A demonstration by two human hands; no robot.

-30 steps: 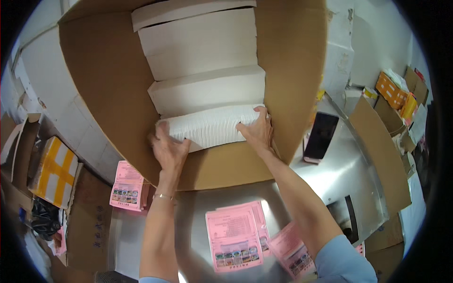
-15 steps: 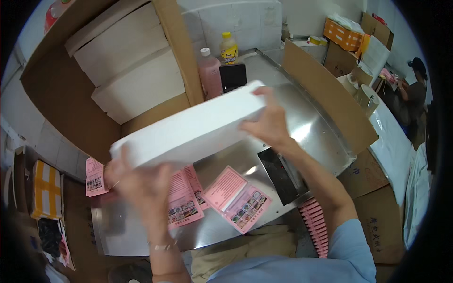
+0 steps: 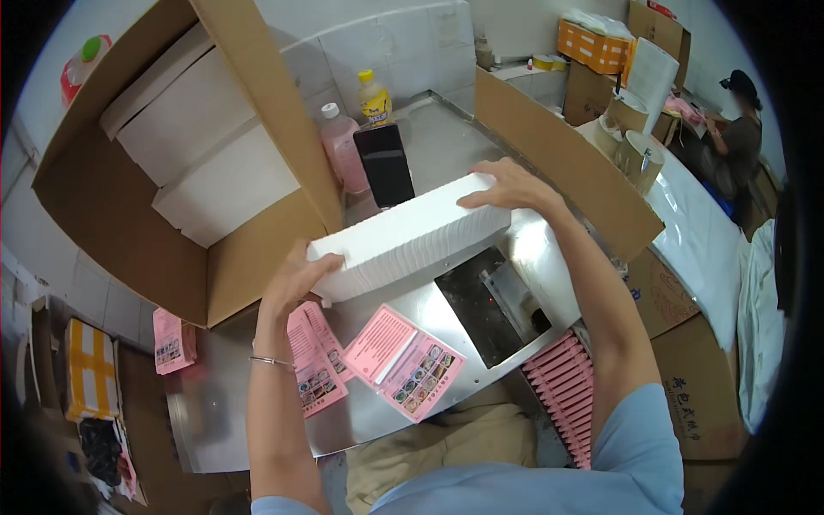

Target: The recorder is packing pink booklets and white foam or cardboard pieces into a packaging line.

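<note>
A long stack of white paper tissues (image 3: 412,225) lies across both my hands' grip above the steel table (image 3: 232,429). Its wavy layered side faces me, and its right end is higher in the picture. My left hand (image 3: 300,279) is closed on the left end, thumb on the top. Around the right end my right hand (image 3: 513,187) is closed, fingers over the top and far edge. Below the stack, pink printed packets (image 3: 405,362) lie on the table. Right of them is a dark rectangular opening (image 3: 481,300) in the tabletop.
At the left, an open cardboard box (image 3: 275,283) on its side holds more white stacks (image 3: 227,184). Behind the stack stand a phone (image 3: 384,167), a pink bottle (image 3: 343,150) and a yellow bottle (image 3: 374,99). Pink packets fill a rack (image 3: 562,386) at lower right. A person (image 3: 734,137) sits far right.
Both hands have brought the stack down and turned it, so its layered side now shows. My left hand has moved up and right in the picture. The whole view has shifted slightly.
</note>
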